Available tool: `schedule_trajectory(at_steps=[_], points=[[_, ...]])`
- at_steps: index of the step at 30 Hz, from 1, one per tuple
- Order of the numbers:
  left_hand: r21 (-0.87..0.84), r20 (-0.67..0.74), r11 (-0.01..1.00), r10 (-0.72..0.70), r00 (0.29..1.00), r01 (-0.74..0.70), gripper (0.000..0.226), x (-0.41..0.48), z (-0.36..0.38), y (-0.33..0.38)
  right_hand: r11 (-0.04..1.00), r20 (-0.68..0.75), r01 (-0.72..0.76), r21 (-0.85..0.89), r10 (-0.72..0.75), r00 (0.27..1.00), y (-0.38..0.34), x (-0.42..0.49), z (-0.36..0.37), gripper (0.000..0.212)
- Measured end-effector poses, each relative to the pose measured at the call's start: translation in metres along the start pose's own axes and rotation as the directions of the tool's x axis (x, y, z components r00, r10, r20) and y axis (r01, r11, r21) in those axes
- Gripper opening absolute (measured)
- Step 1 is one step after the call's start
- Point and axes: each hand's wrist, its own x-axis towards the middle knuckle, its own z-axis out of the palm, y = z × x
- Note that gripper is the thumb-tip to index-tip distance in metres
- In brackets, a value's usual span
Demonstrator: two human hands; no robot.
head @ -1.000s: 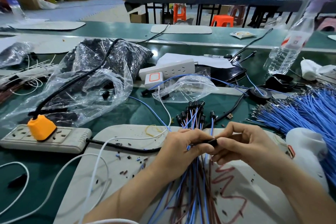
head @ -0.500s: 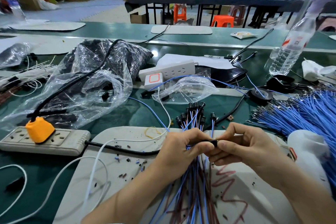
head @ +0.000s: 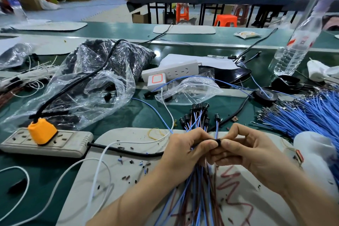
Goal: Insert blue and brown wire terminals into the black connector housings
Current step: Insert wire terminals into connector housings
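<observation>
**Harness bench: one housing pinched between both hands**

- Wire bundle (head: pixel 198 198): blue and brown leads, running from the lower edge up into the left hand (head: pixel 185 150), whose fingers are curled round it.
- Black connector housing (head: pixel 218 141): lying level between the two hands over the grey mat (head: pixel 132 170). The right hand (head: pixel 251 152) pinches it with thumb and forefinger; the left thumb tip meets its other end. Whether a terminal is seated inside cannot be told.
- Fitted housings (head: pixel 199 108): a cluster of black caps on blue and brown leads, fanning upward just beyond the left hand.
- Grey power strip (head: pixel 55 145): left of the mat on the green table (head: pixel 146 115), with an orange plug (head: pixel 42 131) in it. A white cable (head: pixel 99 167) loops across the mat.
- Loose blue wires (head: pixel 311 113): a thick heap at right, terminal ends pointing left.
- Black tape roll (head: pixel 265 94): beside that heap, farther back.
- Large clear bag (head: pixel 102 71): left of centre, holding dark parts.
- White power strip (head: pixel 172 71): behind a small clear bag (head: pixel 190 88).
- Water bottle (head: pixel 295 47): upright, far right.
</observation>
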Motion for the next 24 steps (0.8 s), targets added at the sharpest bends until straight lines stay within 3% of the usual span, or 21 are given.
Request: schedule_trajectory(at_steps=[4, 7, 9, 14, 24], points=[[0.023, 0.013, 0.999, -0.028, 1.0, 0.027, 0.017, 0.0001, 0.0013, -0.0026, 0.995, -0.021, 0.009, -0.1, -0.011, 1.0, 0.0014, 0.0009, -0.0047, 0.034], [0.002, 0.029, 1.0, -0.022, 0.999, 0.022, 0.006, 0.0002, 0.0004, -0.0014, 0.991, -0.042, 0.027, -0.133, -0.033, 0.999, 0.0011, 0.0019, -0.0057, 0.024], [0.047, 0.023, 0.999, 0.017, 1.0, -0.018, 0.013, -0.0002, -0.0004, 0.0001, 0.99, -0.061, 0.044, -0.131, -0.052, 0.997, 0.0008, 0.0022, -0.0059, 0.019], [0.109, -0.015, 0.99, 0.089, 0.996, -0.087, 0.021, 0.0009, -0.0024, 0.0023, 0.99, -0.092, 0.057, -0.131, -0.07, 0.993, -0.0009, 0.0012, -0.0044, 0.029], [0.094, -0.006, 0.995, 0.035, 0.999, -0.034, 0.012, 0.0003, -0.0012, -0.0027, 0.988, -0.096, 0.067, -0.138, -0.08, 0.992, -0.0001, 0.0004, -0.0005, 0.028]])
